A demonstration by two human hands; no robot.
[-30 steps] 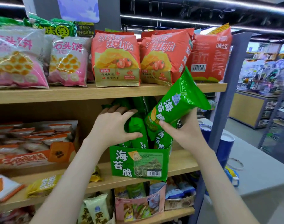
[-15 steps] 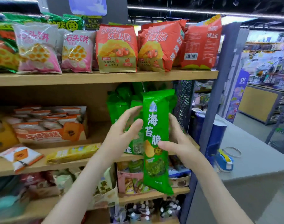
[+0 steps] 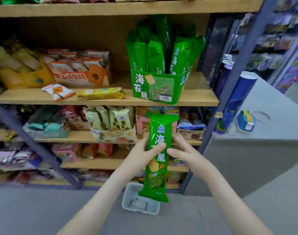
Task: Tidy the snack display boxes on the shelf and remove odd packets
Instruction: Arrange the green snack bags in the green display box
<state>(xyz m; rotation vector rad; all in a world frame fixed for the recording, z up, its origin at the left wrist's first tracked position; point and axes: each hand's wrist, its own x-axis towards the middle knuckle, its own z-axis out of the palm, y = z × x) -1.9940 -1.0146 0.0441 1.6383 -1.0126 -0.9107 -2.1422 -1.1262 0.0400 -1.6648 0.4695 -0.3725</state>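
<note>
Head view, green packet (image 3: 160, 158) upright between left hand (image 3: 141, 155), right hand (image 3: 187, 157)

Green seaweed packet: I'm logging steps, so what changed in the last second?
The green packet went from tilted above the display box to upright and lower, over the grey bin. The left hand left the box and joined the right hand holding it. The box stayed on the shelf.

Bare forearms (image 3: 217, 180), bare hands — left hand (image 3: 141, 155); right hand (image 3: 189, 156)
</note>
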